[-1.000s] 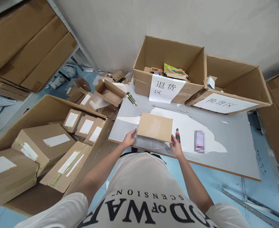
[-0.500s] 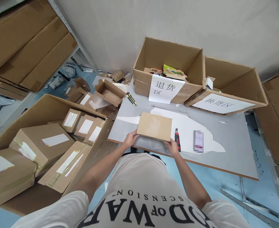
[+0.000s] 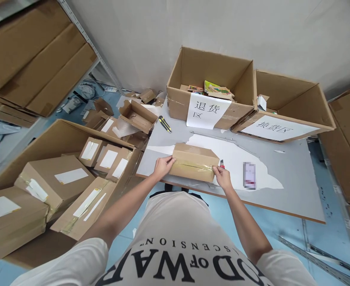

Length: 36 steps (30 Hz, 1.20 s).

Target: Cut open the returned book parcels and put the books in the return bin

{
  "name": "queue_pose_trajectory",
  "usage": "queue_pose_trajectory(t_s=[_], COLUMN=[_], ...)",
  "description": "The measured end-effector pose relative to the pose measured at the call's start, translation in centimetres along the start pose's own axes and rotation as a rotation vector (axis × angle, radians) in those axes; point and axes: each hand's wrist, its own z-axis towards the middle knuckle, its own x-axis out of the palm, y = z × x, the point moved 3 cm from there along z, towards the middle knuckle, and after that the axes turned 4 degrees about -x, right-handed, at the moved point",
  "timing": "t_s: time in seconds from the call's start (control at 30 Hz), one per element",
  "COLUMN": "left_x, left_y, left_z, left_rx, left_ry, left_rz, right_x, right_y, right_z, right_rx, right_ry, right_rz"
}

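Note:
A flat brown cardboard parcel (image 3: 192, 161) stands tipped up on its edge on the grey table (image 3: 282, 167), its taped side facing me. My left hand (image 3: 163, 166) grips its left end and my right hand (image 3: 222, 176) grips its right end. A red box cutter (image 3: 221, 162) lies just behind my right hand, mostly hidden. A phone (image 3: 249, 175) lies to the right on the torn white patch of the tabletop.
Two open cartons with paper signs stand at the table's back: one (image 3: 210, 87) holding items, one (image 3: 285, 111) at the right. A yellow-black cutter (image 3: 164, 124) lies at the back left. A big carton of labelled parcels (image 3: 70, 174) sits left of the table.
The parcel lay flat on the table; both hands have tilted it up onto its edge, showing the taped side. The red cutter is now mostly hidden behind my right hand.

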Motion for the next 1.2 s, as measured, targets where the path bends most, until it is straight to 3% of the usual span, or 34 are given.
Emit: queue_pose_trajectory(t_s=[0.17, 0.3, 0.43, 0.7, 0.87, 0.97, 1.13, 1.2], left_x=[0.0, 0.6, 1.4, 2.6, 3.3, 3.8, 4.6, 4.9], left_y=[-0.2, 1.0, 2.5, 3.9, 5.3, 6.7, 7.6, 7.4], left_z=[1.4, 2.6, 3.1, 2.6, 2.1, 0.8, -1.7, -2.2], left_rx=[-0.056, -0.102, -0.128, -0.189, -0.287, -0.353, -0.218, -0.189], left_ry=[-0.005, -0.019, 0.038, 0.095, 0.037, 0.068, 0.171, 0.188], left_rz=[0.021, -0.1, -0.278, -0.624, -0.676, -0.688, -0.637, -0.597], right_x=[-0.9, -0.8, -0.2, 0.4, 1.2, 1.7, 3.6, 4.3], right_y=[1.3, 1.2, 0.5, -0.8, -2.0, -3.1, -3.6, -3.3], right_z=[1.0, 1.9, 2.4, 2.7, 1.4, -0.4, -3.2, -3.7], right_rx=[-0.009, 0.029, 0.077, 0.186, 0.192, 0.138, 0.017, 0.03], right_ry=[-0.045, -0.048, -0.043, -0.122, -0.156, -0.197, 0.015, 0.036], right_rz=[-0.115, -0.102, -0.062, 0.076, 0.263, 0.291, 0.231, 0.252])
